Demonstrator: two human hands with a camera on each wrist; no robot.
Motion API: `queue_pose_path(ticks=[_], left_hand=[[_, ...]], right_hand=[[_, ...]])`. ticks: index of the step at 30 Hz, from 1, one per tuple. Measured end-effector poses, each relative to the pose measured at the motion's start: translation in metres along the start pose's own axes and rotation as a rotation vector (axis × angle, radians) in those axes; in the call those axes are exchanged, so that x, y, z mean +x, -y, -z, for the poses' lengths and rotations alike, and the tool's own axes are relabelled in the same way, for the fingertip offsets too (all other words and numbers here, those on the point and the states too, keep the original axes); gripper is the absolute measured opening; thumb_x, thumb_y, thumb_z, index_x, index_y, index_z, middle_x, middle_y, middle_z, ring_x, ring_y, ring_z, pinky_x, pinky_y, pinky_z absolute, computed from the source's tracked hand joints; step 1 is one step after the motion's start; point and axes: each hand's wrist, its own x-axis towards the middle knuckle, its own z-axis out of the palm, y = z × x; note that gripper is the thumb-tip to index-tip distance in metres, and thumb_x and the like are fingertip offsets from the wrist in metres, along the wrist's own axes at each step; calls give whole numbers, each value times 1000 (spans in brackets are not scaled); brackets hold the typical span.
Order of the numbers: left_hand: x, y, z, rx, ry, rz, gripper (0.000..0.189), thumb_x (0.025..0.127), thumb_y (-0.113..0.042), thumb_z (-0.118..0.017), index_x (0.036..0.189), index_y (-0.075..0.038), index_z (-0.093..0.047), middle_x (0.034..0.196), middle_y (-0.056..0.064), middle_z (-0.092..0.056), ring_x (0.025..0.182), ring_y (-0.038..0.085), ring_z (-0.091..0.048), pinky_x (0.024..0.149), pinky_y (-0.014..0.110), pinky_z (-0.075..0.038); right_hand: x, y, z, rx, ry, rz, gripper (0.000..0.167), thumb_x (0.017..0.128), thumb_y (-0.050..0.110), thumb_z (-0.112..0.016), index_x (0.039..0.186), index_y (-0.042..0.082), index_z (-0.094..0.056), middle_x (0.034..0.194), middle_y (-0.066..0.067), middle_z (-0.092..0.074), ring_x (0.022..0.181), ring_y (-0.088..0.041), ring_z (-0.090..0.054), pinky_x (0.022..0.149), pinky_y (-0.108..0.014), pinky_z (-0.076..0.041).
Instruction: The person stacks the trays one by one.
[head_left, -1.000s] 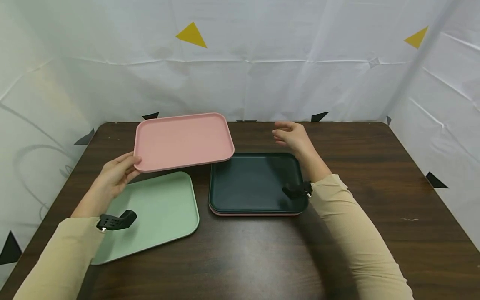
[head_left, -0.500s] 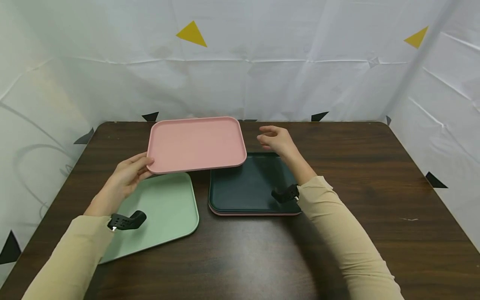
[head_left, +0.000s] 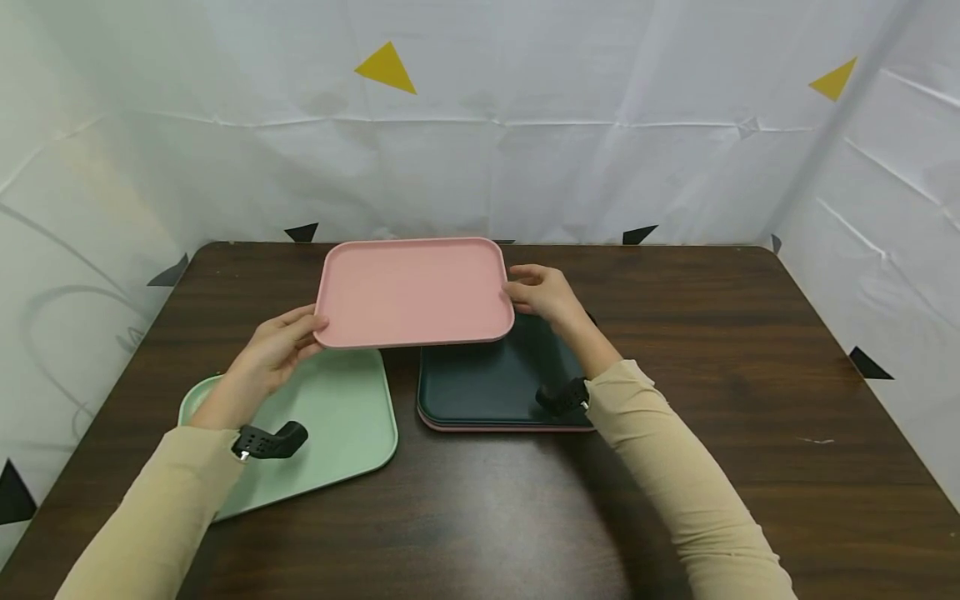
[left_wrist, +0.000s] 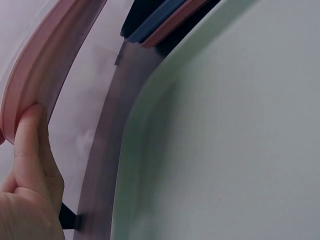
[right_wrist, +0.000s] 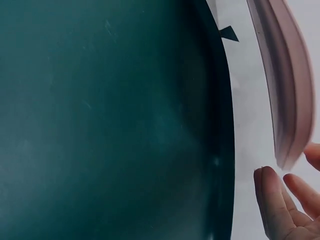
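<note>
A pink tray (head_left: pixel 415 292) is held up in the air, its left front corner pinched between the thumb and fingers of my left hand (head_left: pixel 281 346). At its right edge is my right hand (head_left: pixel 550 297). In the right wrist view, the right thumb (right_wrist: pixel 313 155) is at the pink rim while the other fingers (right_wrist: pixel 272 187) stand a little apart below it. Under the raised tray lies a dark green tray (head_left: pixel 487 387) on top of a stack, with a pink rim at the bottom. A light green tray (head_left: pixel 345 425) rests on the table beneath my left forearm.
The dark brown wooden table (head_left: pixel 480 517) extends in front of the stack and to the right. White sheeting (head_left: pixel 525 175) with yellow and black triangles closes off the back and sides. Each wrist wears a black band (head_left: pixel 270 440).
My left hand has carried the pink tray to the right and slightly down, further over the dark green stack. My right hand has moved left to the tray's right edge.
</note>
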Motion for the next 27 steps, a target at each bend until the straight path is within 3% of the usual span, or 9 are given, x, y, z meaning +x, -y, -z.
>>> queue_pose_path(ticks=[3, 6, 18, 27], left_hand=[[1, 1, -3, 22, -2, 8, 64, 92, -11, -63, 147, -2, -31, 79, -10, -67, 72, 0, -65, 65, 9, -56], [1, 1, -7, 48, -4, 16, 71, 92, -12, -62, 150, 0, -23, 79, -10, -67, 72, 0, -65, 65, 9, -56], [3, 1, -16, 83, 65, 17, 70, 94, -10, -59, 151, 0, -20, 82, -10, -66, 76, 0, -65, 68, 9, -56], [4, -1, -24, 113, 139, 5, 67, 96, -9, -55, 151, 3, -18, 88, -10, -64, 80, 1, -64, 71, 11, -57]], right_hand=[[0, -1, -1, -18, -8, -13, 52, 96, 12, -56, 144, 2, -40, 137, -23, -48, 122, -34, -55, 103, -40, -50], [0, 0, -1, -38, -26, -22, 51, 95, 12, -57, 143, 2, -41, 135, -22, -51, 121, -33, -57, 102, -40, -51], [-4, 0, 9, -50, -56, -45, 51, 93, 2, -53, 143, 1, -40, 132, -23, -54, 118, -33, -58, 100, -41, -52], [-13, 8, 26, -83, -52, -56, 52, 92, 6, -56, 143, 4, -42, 134, -21, -54, 118, -31, -59, 99, -39, -53]])
